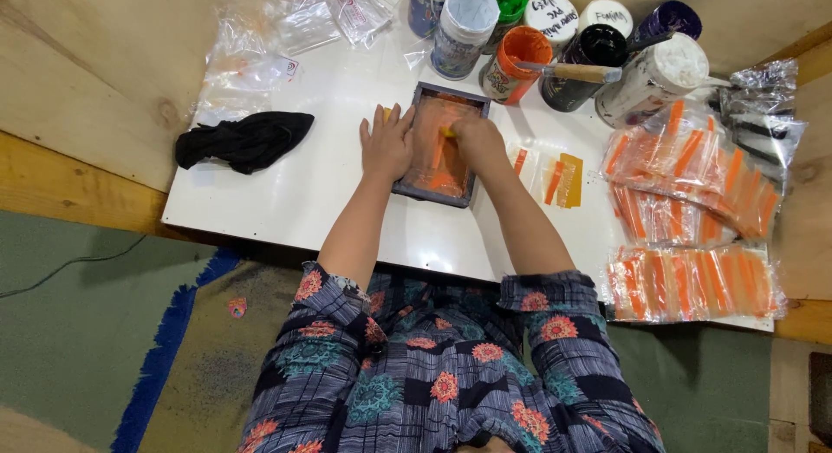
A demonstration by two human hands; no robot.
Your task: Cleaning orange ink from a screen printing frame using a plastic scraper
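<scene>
Both hands' fingers on printing frame.

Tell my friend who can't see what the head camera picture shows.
Two hands work on a small framed screen smeared with orange, on a white board: the left hand lies flat on its edge, the right hand presses inside. Paint jars stand behind.

Most open room is on the white board between the black cloth and the framed screen, plus the near strip in front of the frame. Behind it, paint jars stand packed tight. The right side is jammed with orange-striped packets; the far-left corner has loose clear bags.
</scene>
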